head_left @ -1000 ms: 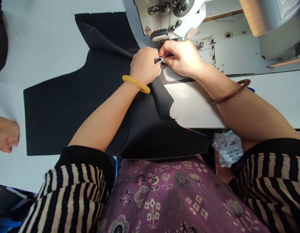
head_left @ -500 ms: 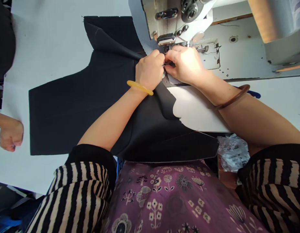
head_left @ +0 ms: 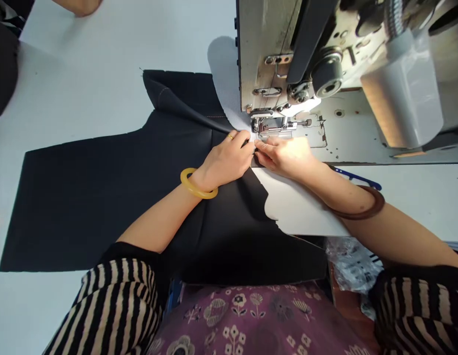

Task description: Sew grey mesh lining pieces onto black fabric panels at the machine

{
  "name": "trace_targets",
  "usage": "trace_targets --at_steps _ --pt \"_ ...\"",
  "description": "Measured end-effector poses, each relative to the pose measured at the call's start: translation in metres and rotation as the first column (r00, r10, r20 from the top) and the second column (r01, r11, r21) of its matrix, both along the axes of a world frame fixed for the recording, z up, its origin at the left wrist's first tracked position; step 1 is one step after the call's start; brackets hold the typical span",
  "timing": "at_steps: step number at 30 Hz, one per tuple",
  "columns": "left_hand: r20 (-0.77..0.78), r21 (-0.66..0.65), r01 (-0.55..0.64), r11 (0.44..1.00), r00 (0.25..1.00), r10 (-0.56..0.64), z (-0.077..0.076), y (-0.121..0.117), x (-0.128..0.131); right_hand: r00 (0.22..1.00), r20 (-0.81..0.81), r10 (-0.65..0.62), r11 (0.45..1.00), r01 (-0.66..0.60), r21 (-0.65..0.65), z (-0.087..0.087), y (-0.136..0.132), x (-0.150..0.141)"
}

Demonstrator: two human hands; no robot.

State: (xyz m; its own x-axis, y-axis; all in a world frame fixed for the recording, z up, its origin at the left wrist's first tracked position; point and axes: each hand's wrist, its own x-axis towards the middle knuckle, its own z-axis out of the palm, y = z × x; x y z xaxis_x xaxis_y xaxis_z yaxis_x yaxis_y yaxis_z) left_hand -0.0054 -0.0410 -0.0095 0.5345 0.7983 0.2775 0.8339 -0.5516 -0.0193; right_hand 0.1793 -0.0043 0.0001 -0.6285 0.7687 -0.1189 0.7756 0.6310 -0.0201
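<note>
A large black fabric piece [head_left: 103, 197] lies across the table, its near part hanging over the edge to my lap. My left hand [head_left: 229, 159] rests on it with fingers closed, gripping its edge just in front of the presser foot [head_left: 255, 125]. Fingertip to fingertip with it, my right hand [head_left: 286, 155] pinches the same edge from the right. The sewing machine [head_left: 266, 64] stands over the spot, and a raised fold of the fabric runs up to it. What lies between the fingertips is mostly hidden.
A lamp [head_left: 406, 93] shines from the right of the machine head. A blue-handled tool [head_left: 369, 183] lies by my right forearm, and a pencil [head_left: 410, 154] on the machine bed. A plastic bag [head_left: 353, 264] sits below the table edge. Another person's hand [head_left: 81, 5] is at the top left.
My view has tilted up, showing more of the machine. A small light strip or tool seen between my fingertips a second ago is out of sight. My hands stay together at the fabric edge.
</note>
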Motion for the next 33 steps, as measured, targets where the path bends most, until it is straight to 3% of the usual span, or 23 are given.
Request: trace_targets --at_steps 7,22,33 --pt "0.007 -0.039 0.102 0.994 0.995 -0.102 0.0 0.01 -0.005 0.999 0.018 -0.028 1.0 0.028 -0.01 -0.008 0.004 -0.002" --pt "-0.007 -0.135 0.176 0.975 0.984 -0.178 0.005 0.027 -0.007 0.997 0.052 -0.051 0.998 0.049 0.043 -0.009 0.005 -0.005" --pt "-0.023 -0.081 0.258 0.963 0.965 -0.26 -0.002 0.045 -0.012 0.993 0.104 -0.056 0.998 0.052 0.041 -0.007 0.007 -0.007"
